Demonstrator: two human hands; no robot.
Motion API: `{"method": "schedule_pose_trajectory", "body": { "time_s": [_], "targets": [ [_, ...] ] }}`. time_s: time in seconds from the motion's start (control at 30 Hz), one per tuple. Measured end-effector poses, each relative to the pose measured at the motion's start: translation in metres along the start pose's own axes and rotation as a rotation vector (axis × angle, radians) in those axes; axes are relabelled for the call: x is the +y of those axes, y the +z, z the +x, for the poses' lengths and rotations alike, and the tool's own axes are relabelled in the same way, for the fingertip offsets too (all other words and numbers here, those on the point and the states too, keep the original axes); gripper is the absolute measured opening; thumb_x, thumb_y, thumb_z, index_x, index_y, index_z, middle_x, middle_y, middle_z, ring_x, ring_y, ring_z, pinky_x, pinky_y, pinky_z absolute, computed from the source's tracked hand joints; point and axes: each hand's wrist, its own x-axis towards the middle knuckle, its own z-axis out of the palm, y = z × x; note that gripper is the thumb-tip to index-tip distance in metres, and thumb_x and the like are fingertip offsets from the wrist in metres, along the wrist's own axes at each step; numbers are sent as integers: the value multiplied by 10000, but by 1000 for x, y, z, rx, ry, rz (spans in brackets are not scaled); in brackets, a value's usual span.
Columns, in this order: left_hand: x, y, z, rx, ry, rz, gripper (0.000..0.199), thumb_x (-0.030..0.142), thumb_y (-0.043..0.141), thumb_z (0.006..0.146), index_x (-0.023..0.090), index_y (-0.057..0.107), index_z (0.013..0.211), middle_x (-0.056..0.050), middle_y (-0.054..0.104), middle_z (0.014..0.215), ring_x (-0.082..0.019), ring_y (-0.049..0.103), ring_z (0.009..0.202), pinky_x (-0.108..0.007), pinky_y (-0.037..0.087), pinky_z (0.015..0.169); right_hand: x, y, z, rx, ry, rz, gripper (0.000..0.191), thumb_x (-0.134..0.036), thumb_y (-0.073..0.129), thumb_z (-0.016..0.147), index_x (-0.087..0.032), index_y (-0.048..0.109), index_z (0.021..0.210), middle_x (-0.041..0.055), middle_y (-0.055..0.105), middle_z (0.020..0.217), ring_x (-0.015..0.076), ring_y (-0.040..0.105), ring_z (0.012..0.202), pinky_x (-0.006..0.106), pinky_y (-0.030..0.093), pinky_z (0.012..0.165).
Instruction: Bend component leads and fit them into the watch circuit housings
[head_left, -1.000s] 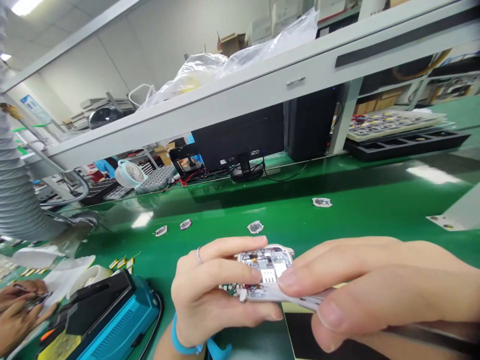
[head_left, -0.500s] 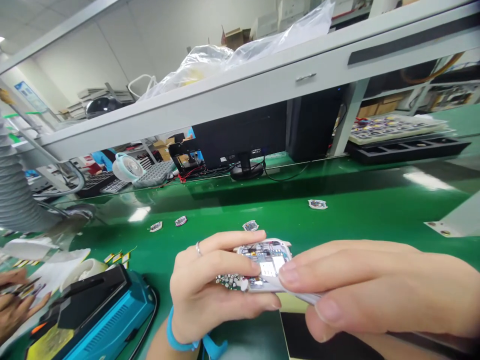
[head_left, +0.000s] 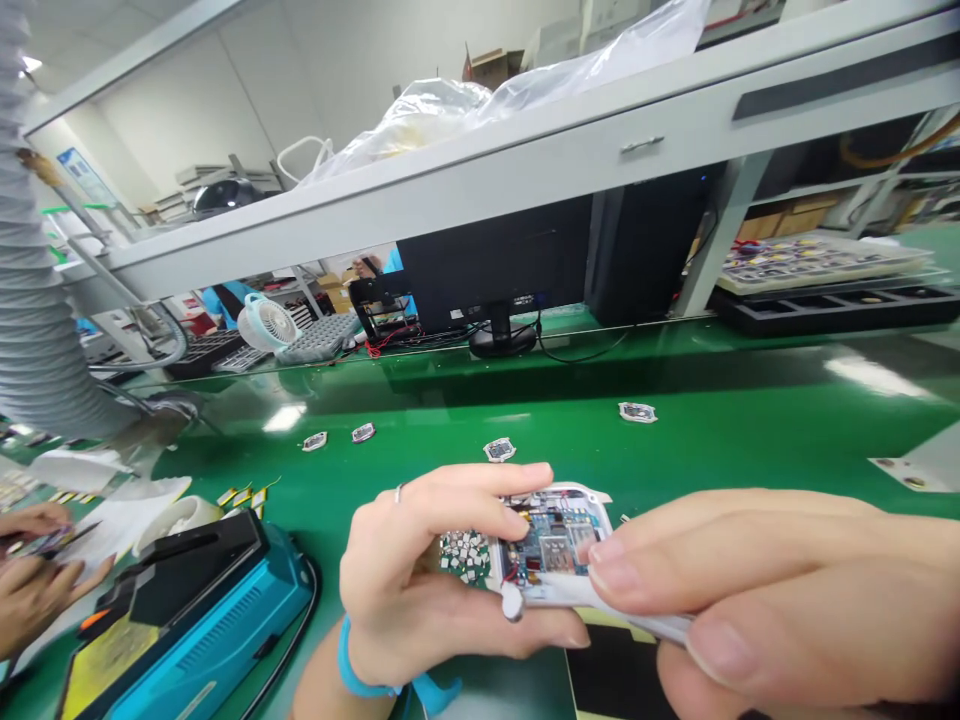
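The left hand (head_left: 420,570) curls closed around a white-framed circuit board (head_left: 555,545) at its 3 o'clock, over the green surface (head_left: 675,450); from 3 o'clock, the right hand (head_left: 772,600) pinches a white strip (head_left: 600,595) against the board's lower edge.

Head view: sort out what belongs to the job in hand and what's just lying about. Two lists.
In the job:
left hand
right hand
white-framed circuit board
white strip

Lying about:
small circuit modules
blue-and-black machine
desk fan
monitor
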Motion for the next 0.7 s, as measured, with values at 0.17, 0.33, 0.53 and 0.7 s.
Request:
{"method": "schedule_pose_trajectory", "body": {
  "time_s": [0.17,0.33,0.53,0.7],
  "targets": [
    [-5,-3,2,-34,-12,-63,390,252,747,599,152,566,930,-68,658,1008,-173,653,834,-248,582,686,-2,6,3,148,114,-13,411,-610,518,718,-236,659,815,61,668,829,207,637,797,290,552,699],
    [-8,-2,0,-17,-20,-140,437,244,744,601,154,558,986,-62,653,1024,-188,633,905,-265,578,722,-2,7,1,147,112,12,384,-591,541,711,-238,671,790,87,662,879,220,643,788,284,554,696],
    [-10,-4,3,-6,2,-109,435,260,740,606,156,561,988,-51,647,1040,-172,634,897,-243,574,726,28,0,-7,55,-86,15,201,-368,591,773,-283,637,950,-2,620,1042,179,630,868,237,554,717],
    [-12,-4,9,-48,76,-48,302,245,738,610,130,591,848,-83,654,1015,-190,649,854,-251,582,670,36,-2,-24,-12,12,-66,215,-303,478,862,-344,588,1042,-56,642,1005,131,639,843,185,542,723]
  ]
}}
